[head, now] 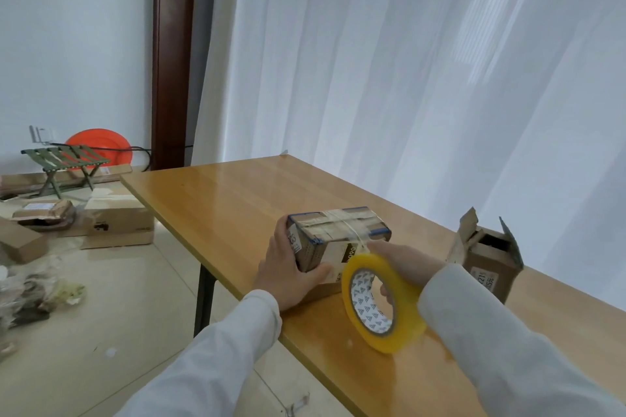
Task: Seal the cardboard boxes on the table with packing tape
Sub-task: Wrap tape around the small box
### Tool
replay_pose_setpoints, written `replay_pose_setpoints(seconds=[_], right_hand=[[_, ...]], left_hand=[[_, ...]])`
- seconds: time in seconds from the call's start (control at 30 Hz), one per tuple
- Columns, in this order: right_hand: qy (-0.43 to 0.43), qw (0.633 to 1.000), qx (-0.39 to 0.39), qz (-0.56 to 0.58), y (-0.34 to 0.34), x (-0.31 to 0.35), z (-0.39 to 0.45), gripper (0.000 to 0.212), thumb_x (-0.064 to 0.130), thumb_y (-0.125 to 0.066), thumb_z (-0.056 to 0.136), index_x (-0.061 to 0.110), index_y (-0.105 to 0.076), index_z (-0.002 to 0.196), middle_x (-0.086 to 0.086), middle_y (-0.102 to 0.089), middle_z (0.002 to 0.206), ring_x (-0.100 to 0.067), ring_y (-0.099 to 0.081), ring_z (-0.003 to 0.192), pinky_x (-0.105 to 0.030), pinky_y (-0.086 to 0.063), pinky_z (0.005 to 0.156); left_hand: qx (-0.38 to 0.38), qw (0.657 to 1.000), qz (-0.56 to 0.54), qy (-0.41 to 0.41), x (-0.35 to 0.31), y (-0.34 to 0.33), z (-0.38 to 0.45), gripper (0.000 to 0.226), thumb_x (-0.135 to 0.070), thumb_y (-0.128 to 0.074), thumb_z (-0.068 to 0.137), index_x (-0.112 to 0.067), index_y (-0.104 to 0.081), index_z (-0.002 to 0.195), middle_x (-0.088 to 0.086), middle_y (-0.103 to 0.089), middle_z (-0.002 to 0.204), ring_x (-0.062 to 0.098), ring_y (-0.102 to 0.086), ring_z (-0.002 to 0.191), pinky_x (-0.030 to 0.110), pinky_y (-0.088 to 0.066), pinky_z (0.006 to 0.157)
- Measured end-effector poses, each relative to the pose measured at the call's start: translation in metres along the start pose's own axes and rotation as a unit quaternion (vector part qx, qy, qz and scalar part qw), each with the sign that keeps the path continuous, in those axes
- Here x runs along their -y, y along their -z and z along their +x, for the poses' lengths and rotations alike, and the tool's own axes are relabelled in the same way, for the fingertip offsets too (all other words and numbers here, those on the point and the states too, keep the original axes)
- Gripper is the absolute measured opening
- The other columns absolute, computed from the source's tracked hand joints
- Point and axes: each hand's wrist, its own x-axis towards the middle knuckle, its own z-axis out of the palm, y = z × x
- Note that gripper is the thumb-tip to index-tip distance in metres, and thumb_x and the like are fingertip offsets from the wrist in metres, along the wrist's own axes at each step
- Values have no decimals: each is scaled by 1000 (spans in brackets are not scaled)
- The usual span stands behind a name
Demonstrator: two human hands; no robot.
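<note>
From the head view, my left hand [288,267] grips the near left end of the small brown cardboard box [338,240], thumb on its front face and fingers curled round the end. The box lies close to the left edge of the long wooden table [216,193]. My right hand [403,264] holds the yellow-tinted roll of clear packing tape [379,301], fingers hooked through its printed core. A thin strip [355,235] runs from the roll up over the box top. I judge the strip needs steady tension, so I should brace the box firmly and pull the roll straight. The open-flapped brown carton [487,257] by the table's right edge waits unsealed.
</note>
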Motion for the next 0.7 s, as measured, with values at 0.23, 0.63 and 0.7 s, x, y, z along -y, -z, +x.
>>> replay_pose_setpoints(seconds=[0.23, 0.63, 0.7], right_hand=[[15, 982, 97, 160, 7, -21, -6, 57, 60, -58, 79, 5, -67, 92, -11, -67, 69, -21, -64, 59, -35, -56, 68], [38, 996, 61, 45, 7, 27, -10, 40, 50, -66, 82, 12, -66, 92, -10, -68, 86, -27, -63, 83, -40, -54, 89], [13, 996, 72, 45, -1, 24, -10, 32, 43, -66, 85, 11, -63, 88, -12, -66, 78, -26, -61, 74, -34, -55, 75]], left_hand=[[46, 996, -51, 60, -1, 7, 14, 113, -76, -67, 49, -45, -5, 138, -7, -33, 140, 19, -36, 131, 50, -34, 108], [60, 964, -189, 179, -10, 15, 39, 98, -56, -71, 69, -27, -11, 140, 1, -46, 124, 26, -51, 113, 44, -45, 100], [57, 961, -195, 185, -7, 15, 41, 97, -58, -71, 69, -22, -16, 140, 1, -48, 120, 24, -54, 109, 43, -47, 98]])
